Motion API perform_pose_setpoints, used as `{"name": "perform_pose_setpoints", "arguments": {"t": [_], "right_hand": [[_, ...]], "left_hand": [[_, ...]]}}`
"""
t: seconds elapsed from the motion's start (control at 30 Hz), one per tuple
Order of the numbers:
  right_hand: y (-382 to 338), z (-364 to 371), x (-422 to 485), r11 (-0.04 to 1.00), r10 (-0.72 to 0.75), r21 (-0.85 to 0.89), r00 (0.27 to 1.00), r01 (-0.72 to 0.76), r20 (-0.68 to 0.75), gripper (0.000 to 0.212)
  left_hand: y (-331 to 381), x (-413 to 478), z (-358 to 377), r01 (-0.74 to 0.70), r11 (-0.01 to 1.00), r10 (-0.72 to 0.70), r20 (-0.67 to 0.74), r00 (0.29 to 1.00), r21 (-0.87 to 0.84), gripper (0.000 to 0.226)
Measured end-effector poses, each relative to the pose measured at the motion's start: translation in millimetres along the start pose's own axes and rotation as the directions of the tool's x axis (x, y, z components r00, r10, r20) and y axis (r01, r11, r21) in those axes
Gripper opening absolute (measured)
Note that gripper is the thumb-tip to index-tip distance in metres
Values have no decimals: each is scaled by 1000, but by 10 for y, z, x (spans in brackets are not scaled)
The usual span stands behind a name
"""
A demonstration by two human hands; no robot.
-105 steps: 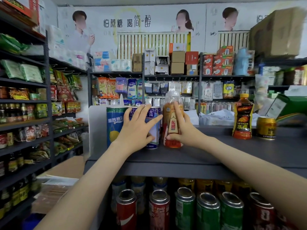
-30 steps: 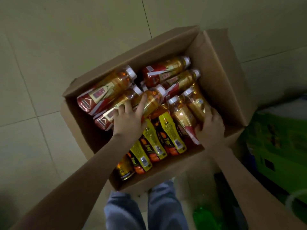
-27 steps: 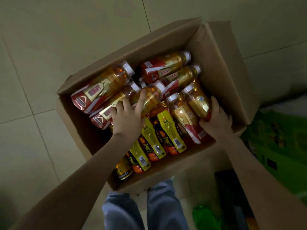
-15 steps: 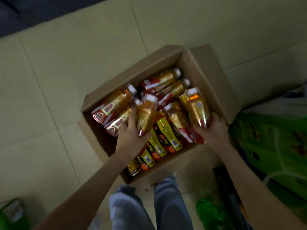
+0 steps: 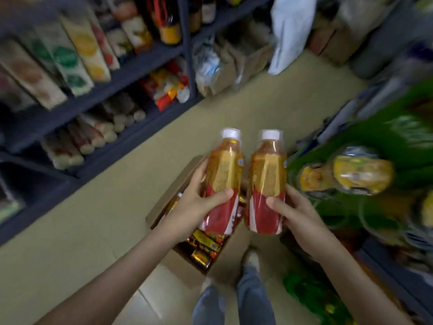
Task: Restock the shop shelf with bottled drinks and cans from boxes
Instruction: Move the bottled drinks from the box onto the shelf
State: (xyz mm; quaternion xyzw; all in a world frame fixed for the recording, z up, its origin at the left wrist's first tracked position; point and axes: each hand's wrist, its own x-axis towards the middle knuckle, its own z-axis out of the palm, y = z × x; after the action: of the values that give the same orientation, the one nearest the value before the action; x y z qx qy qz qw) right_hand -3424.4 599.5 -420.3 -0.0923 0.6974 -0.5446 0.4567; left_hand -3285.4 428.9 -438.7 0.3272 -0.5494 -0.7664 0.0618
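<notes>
My left hand [image 5: 194, 205] grips an amber drink bottle [image 5: 222, 174] with a white cap and red label. My right hand [image 5: 293, 212] grips a second, matching bottle [image 5: 267, 181]. Both bottles stand upright side by side, almost touching, held well above the floor. Below them sits the open cardboard box [image 5: 168, 200], partly hidden by my hands, with several more bottles [image 5: 206, 240] showing inside it.
A dark shelf unit [image 5: 131, 66] with packaged goods runs along the left. Green crates and wrapped drink packs [image 5: 351, 174] crowd the right. Cardboard boxes [image 5: 236, 64] stand at the far end of the aisle. My legs and shoes [image 5: 248, 261] are beside the box.
Both hands have lifted a bottle each out of the box and raised them upright. The view has swung up from the box to the aisle.
</notes>
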Motion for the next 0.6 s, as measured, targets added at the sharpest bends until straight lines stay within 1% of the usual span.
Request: {"name": "perform_pose_setpoints", "arguments": {"t": [0.07, 0.17, 0.27, 0.33, 0.43, 0.5, 0.6], "right_hand": [[-297, -84, -529, 997, -68, 25, 998, 68, -20, 38], [-638, -241, -1287, 984, -171, 32, 979, 176, -114, 40], [-820, -452, -2004, 962, -263, 23, 946, 272, -188, 44], [-887, -627, -2454, 945, -317, -1, 914, 328, -252, 49], [-902, -945, -3114, 918, -390, -65, 859, 392, -332, 61], [-859, -1209, -3580, 896, -439, -114, 821, 428, -364, 63], [-721, -1663, -4308, 864, -501, -179, 765, 471, -404, 62]], "left_hand": [[387, -318, 254, -42, 999, 43, 84, 996, -14, 82], [852, -771, 678, -62, 997, 70, 221, 973, -46, 89], [1166, -1181, 1114, -110, 993, 114, 362, 925, -33, 99], [1325, -1450, 1454, -200, 980, 184, 420, 889, -7, 96], [1449, -1859, 2001, -313, 950, 267, 482, 834, 14, 95], [1455, -2144, 2418, -365, 931, 299, 529, 794, 21, 97], [1354, -2600, 3135, -440, 898, 360, 572, 737, 2, 93]]}}
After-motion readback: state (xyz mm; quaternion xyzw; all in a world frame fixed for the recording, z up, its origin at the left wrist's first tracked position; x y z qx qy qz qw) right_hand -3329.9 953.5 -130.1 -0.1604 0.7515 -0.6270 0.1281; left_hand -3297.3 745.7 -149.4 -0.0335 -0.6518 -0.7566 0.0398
